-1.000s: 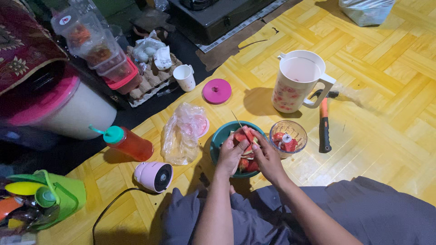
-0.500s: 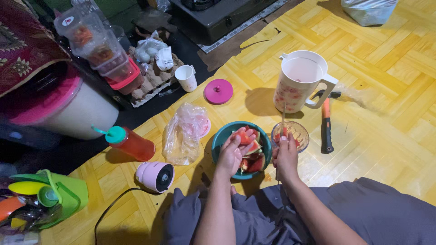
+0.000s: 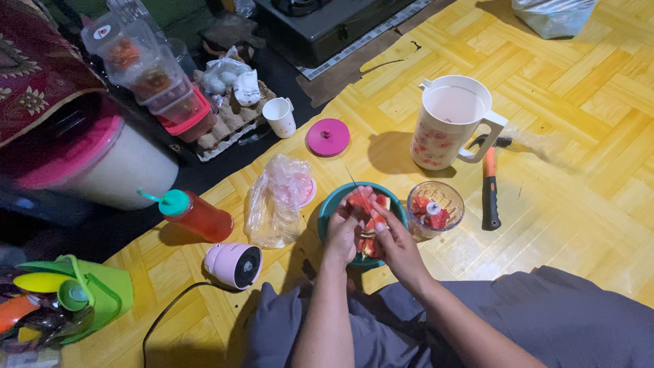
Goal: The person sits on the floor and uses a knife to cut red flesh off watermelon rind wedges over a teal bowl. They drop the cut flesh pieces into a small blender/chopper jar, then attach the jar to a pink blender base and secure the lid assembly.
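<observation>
My left hand (image 3: 343, 228) cups a piece of watermelon (image 3: 357, 201) over the teal bowl (image 3: 327, 211), fingers curled round it. My right hand (image 3: 394, 244) is closed on a knife (image 3: 355, 185), whose thin blade rests against the piece; the handle is hidden in my grip. More red and green chunks lie in the bowl under my hands. Just to the right of the bowl stands a small clear chopper cup (image 3: 434, 208) with red pieces inside. To the left lie a crumpled plastic bag (image 3: 276, 199), a pink motor unit (image 3: 234, 264) with its cord, and a red squeeze bottle (image 3: 194, 213). Further out are a hammer (image 3: 488, 184), a white jug (image 3: 449, 123), a pink lid (image 3: 326, 137) and a small white cup (image 3: 280, 116), all on the yellow floor mat (image 3: 579, 170).
</observation>
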